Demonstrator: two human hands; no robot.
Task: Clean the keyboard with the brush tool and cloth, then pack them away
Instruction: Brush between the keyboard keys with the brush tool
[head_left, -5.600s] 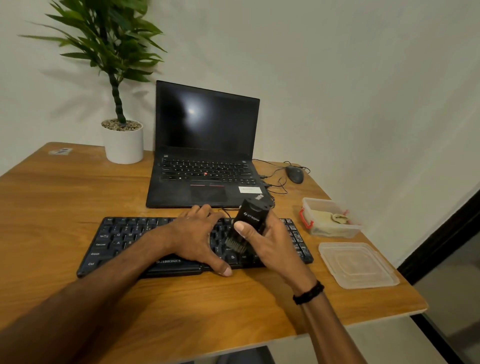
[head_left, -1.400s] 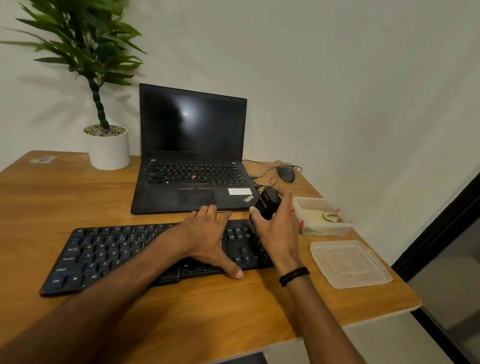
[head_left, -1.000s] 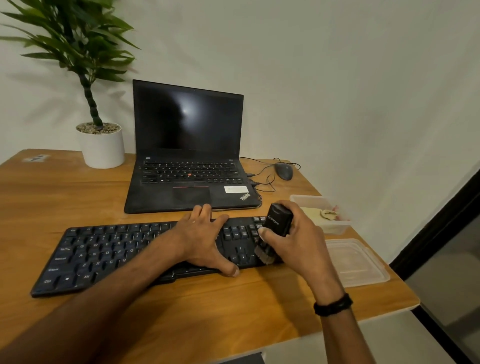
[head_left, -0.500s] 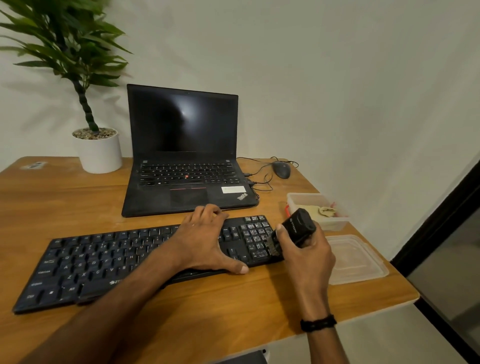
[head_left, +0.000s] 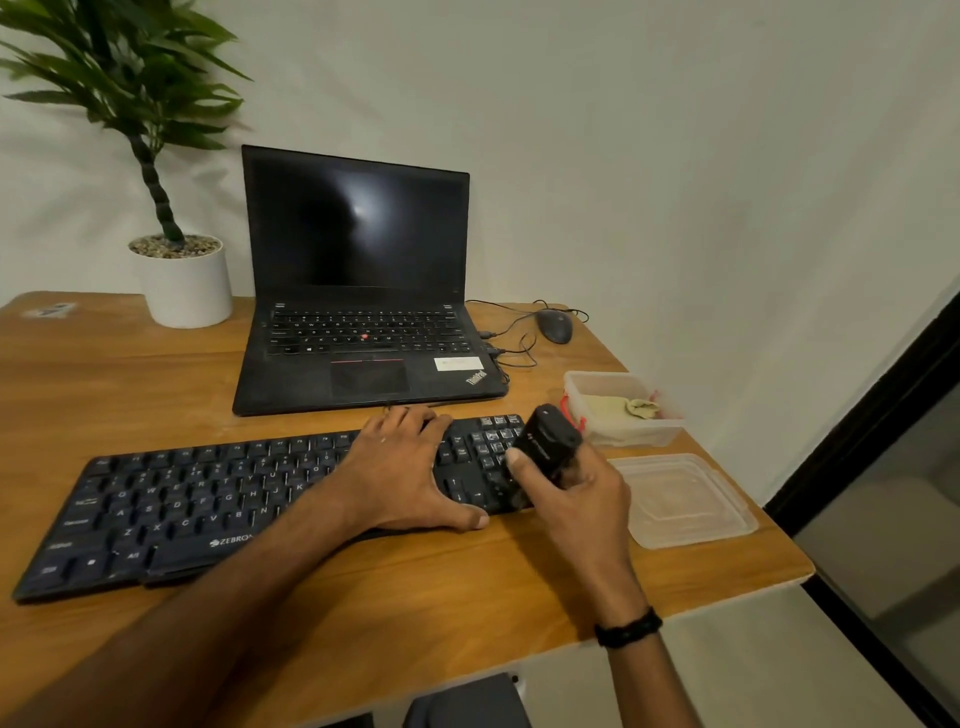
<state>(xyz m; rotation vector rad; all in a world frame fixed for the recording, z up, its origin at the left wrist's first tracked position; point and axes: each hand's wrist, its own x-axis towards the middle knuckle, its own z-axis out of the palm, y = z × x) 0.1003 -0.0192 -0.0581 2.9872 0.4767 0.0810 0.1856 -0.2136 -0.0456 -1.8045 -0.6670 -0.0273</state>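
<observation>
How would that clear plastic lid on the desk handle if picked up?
The lid looks thin and see-through, so probably light and a bit bendy. It lies flat on the desk, so it should slide rather than roll or tip.

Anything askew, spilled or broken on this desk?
Nothing stands out. The black keyboard lies flat under the left hand; the right hand grips the black brush tool at its right end. The clear plastic lid lies beside its open clear container, pale cloth inside.

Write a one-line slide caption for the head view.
Left hand rests on the keyboard while the right hand holds the brush tool against its right-end keys.
</observation>
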